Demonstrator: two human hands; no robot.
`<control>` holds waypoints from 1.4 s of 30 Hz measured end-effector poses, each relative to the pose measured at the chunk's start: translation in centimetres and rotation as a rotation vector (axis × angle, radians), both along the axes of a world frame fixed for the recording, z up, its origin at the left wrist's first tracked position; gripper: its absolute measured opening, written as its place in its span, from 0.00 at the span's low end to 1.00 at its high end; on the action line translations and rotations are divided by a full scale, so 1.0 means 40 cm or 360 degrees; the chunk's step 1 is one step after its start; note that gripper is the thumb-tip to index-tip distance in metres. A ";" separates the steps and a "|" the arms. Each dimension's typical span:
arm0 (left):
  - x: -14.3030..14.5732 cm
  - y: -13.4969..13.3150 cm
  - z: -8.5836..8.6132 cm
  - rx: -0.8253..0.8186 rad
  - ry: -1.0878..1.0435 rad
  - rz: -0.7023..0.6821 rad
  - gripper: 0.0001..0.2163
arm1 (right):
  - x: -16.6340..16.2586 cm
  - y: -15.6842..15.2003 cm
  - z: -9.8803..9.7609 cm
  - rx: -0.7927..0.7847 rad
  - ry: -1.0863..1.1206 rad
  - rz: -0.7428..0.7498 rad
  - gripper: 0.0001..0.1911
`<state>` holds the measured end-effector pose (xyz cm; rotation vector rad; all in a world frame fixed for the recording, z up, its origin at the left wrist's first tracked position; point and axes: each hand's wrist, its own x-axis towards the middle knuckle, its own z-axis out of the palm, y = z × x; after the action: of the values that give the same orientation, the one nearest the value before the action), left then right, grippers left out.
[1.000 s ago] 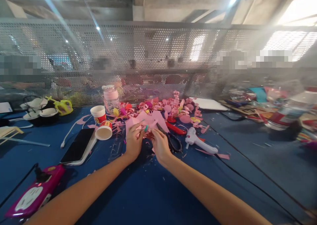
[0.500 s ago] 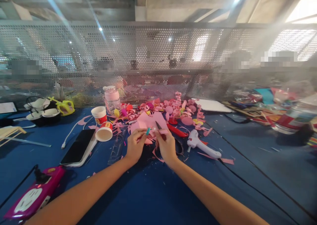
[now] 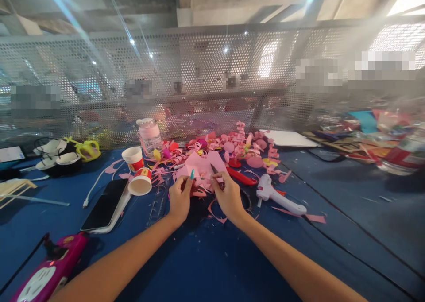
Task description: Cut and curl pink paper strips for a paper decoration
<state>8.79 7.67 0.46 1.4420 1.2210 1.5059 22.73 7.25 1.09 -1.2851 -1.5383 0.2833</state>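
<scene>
My left hand [image 3: 180, 199] is closed in a pinch, its thumb tip against the fingers. A narrow teal shape [image 3: 192, 174] shows at the thumb's end; whether it is a nail or a small piece, I cannot tell. Anything between those fingers is too small to name. Across from it, my right hand [image 3: 229, 198] grips a dark pointed tool [image 3: 214, 168] whose tip slants up and left. Just beyond both hands lie sheets of pink paper [image 3: 198, 164]. A loop-shaped pink paper scrap [image 3: 217, 215] lies below the right hand.
Pink paper curls [image 3: 245, 138] heap behind the hands. A white glue gun [image 3: 279, 198] and red-handled tool [image 3: 242, 176] lie right. To the left are paper cups [image 3: 140, 185], a phone [image 3: 105, 204], a clear ruler [image 3: 157, 207], a bottle [image 3: 149, 136] and a magenta power strip [image 3: 55, 266].
My hands have drawn slightly apart, the right one shifting right with the dark tool. The left thumb has turned more upright. The whole view has shifted a little.
</scene>
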 end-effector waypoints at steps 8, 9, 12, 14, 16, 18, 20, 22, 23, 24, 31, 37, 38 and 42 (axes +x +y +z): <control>0.002 0.007 -0.015 0.0265 0.0457 0.0017 0.11 | -0.003 -0.028 0.038 0.0600 -0.0946 -0.0155 0.18; 0.003 0.006 -0.016 0.0285 0.0465 -0.0007 0.10 | -0.005 -0.029 0.039 0.0579 -0.1003 -0.0097 0.17; 0.001 0.002 -0.016 0.0243 0.0423 -0.0130 0.08 | -0.007 -0.022 0.031 0.0383 -0.1095 0.0010 0.14; 0.000 0.001 -0.016 0.0189 0.0391 -0.0185 0.09 | -0.006 -0.013 0.020 0.0263 -0.1098 0.0044 0.15; -0.002 0.001 -0.016 0.0166 0.0382 -0.0183 0.09 | -0.004 -0.007 0.012 0.0226 -0.1073 0.0091 0.15; -0.002 0.000 -0.014 0.0172 0.0379 -0.0176 0.10 | -0.004 -0.005 0.009 0.0241 -0.1059 0.0145 0.14; -0.002 -0.002 -0.011 0.0173 0.0362 -0.0170 0.10 | -0.007 -0.007 0.010 0.0251 -0.1089 0.0166 0.12; -0.001 -0.005 -0.008 0.0150 0.0340 -0.0149 0.11 | -0.012 -0.014 0.014 0.0229 -0.1140 0.0134 0.11; -0.001 -0.006 -0.006 0.0139 0.0340 -0.0132 0.11 | -0.015 -0.018 0.017 0.0209 -0.1160 0.0107 0.10; -0.001 -0.006 -0.005 0.0138 0.0355 -0.0115 0.11 | -0.018 -0.022 0.021 0.0190 -0.1171 0.0085 0.10; 0.001 -0.010 -0.006 0.0226 0.0641 -0.0049 0.10 | -0.024 -0.044 0.040 0.0214 -0.0945 0.0313 0.04; 0.005 -0.016 -0.004 0.0146 0.0702 -0.0076 0.09 | -0.035 -0.053 0.023 0.0033 -0.0552 0.0347 0.08; 0.005 -0.018 -0.004 0.0142 0.0705 -0.0086 0.09 | -0.036 -0.053 0.020 -0.0034 -0.0509 0.0295 0.09; 0.004 -0.023 -0.003 0.0224 0.0800 -0.0011 0.08 | -0.037 -0.048 0.024 -0.0277 -0.0530 0.0143 0.09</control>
<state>8.95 6.74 0.34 1.9976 1.4124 1.2821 21.24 5.33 2.06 -1.4553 -1.8902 0.2752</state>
